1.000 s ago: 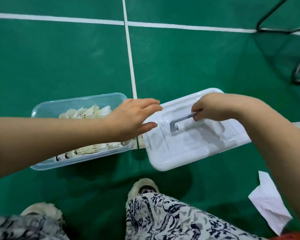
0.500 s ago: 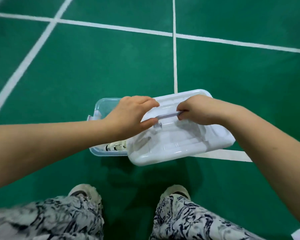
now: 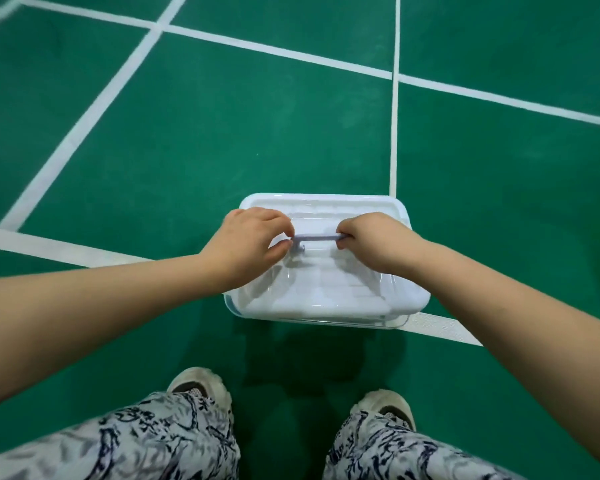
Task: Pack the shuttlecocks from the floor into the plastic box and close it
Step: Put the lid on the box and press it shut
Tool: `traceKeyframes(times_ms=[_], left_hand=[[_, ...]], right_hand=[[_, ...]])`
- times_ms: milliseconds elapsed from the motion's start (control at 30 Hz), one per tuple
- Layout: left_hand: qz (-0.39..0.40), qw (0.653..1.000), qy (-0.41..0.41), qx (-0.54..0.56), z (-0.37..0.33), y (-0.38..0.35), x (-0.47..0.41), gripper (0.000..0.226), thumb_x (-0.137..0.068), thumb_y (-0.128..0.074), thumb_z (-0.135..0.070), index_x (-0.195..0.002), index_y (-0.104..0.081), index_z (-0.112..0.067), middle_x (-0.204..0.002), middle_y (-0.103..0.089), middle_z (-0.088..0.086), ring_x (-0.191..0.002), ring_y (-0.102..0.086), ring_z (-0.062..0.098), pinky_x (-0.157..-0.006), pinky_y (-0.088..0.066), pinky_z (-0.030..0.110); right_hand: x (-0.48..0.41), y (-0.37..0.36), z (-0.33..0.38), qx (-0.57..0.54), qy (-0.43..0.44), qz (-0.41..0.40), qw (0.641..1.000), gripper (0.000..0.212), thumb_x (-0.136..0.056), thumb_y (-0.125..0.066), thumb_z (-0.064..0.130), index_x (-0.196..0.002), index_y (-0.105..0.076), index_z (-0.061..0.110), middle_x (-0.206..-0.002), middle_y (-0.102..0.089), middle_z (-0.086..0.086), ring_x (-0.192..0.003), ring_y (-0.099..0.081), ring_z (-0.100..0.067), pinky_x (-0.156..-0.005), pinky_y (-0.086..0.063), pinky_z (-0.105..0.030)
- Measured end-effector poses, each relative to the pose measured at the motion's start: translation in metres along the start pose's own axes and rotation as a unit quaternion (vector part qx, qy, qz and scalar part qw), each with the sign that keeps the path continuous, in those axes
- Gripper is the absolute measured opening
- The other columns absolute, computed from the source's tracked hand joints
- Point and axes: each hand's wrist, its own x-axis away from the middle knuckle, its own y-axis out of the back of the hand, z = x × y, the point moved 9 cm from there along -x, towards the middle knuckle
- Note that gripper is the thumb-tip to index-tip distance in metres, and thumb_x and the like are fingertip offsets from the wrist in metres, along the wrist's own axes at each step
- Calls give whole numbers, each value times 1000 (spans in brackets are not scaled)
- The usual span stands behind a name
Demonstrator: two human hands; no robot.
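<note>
The white lid (image 3: 329,292) lies on top of the clear plastic box (image 3: 392,322), which stands on the green court floor. The lid covers the whole opening, so the shuttlecocks inside are hidden. A grey handle (image 3: 315,238) runs across the lid's middle. My left hand (image 3: 250,242) grips the handle's left end, fingers and thumb curled round it. At the handle's right end, my right hand (image 3: 374,240) holds on with curled fingers.
White court lines (image 3: 394,133) cross the green floor around the box, one passing under its right corner. My two shoes (image 3: 198,388) and patterned trouser legs (image 3: 406,455) are just below the box.
The lid has moved left from beside the box onto it and now covers it fully. My left hand went from the lid's edge to the handle. The camera view shifted.
</note>
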Motion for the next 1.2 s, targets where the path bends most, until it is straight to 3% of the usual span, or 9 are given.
traceKeyframes(times_ms=[300, 467, 667, 733, 800, 900, 1000, 1100, 1200], left_hand=[[42, 999, 6, -32, 18, -23, -6, 42, -81, -39, -39, -100, -65, -13, -112, -65, 3, -104, -59, 27, -91, -45, 41], [45, 998, -18, -45, 15, -25, -3, 59, -77, -26, -47, -99, -65, -9, -111, -65, 7, -100, -60, 31, -89, -48, 43], [83, 993, -21, -76, 25, -45, 4, 61, -78, -24, -48, -112, -60, -11, -128, -57, 10, -113, -55, 34, -102, -37, 46], [88, 993, -24, -81, 27, -49, 7, 62, -80, -21, -47, -120, -55, -14, -134, -52, 8, -120, -50, 31, -107, -31, 48], [65, 995, -13, -70, 31, -48, 11, 60, -84, -20, -43, -128, -49, -15, -140, -47, 8, -126, -46, 30, -110, -27, 48], [-11, 995, 83, -58, 54, -38, 22, 56, -87, -32, -35, -140, -34, -16, -150, -31, 10, -134, -34, 31, -112, -18, 50], [-37, 963, 258, 69, 87, -37, 40, 75, -88, -50, -44, -146, -11, -17, -155, -14, 11, -140, -21, 31, -113, -18, 47], [12, 888, 384, 253, 107, -62, 54, 92, -75, -59, -57, -144, -15, -15, -145, -37, 15, -128, -42, 35, -105, -34, 45], [19, 858, 382, 341, 106, -69, 55, 64, -71, -58, -60, -116, -48, -16, -118, -60, 9, -103, -57, 29, -93, -45, 42]], right_hand=[[2, -15, 3, -12, 12, -28, 999, 21, -96, -41, 18, -92, -60, 10, -93, -63, -13, -78, -46, -27, -67, -38, -34], [2, -21, 7, -7, 22, -39, 999, 18, -96, -39, 17, -85, -52, 14, -84, -57, -9, -77, -47, -29, -66, -38, -34], [6, -33, 7, 7, 28, -61, 998, 14, -93, -40, 11, -80, -41, 18, -77, -48, -3, -73, -48, -31, -62, -41, -35], [7, -33, 4, -7, 32, -62, 998, 13, -93, -39, 12, -88, -49, 17, -87, -57, -7, -81, -55, -33, -68, -46, -38], [12, -32, -4, -69, 24, -52, 996, 23, -94, -38, 19, -110, -55, 18, -106, -64, -8, -97, -58, -33, -80, -48, -38], [24, -39, -29, -18, -4, -75, 997, 45, -95, -40, 35, -138, -37, 21, -136, -53, -4, -129, -44, -25, -112, -25, -41], [44, -45, -73, 43, -93, -133, 986, 68, -91, -41, 52, -148, -19, 21, -157, -20, -1, -146, -12, -18, -118, -1, -44], [59, -54, -121, -88, -239, -137, 957, 91, -83, -47, 63, -150, -5, 17, -159, -12, -6, -147, -13, -24, -118, -11, -47], [64, -84, -137, -299, -339, -71, 889, 98, -80, -50, 65, -149, -5, 13, -148, -38, -12, -132, -42, -32, -106, -35, -44]])
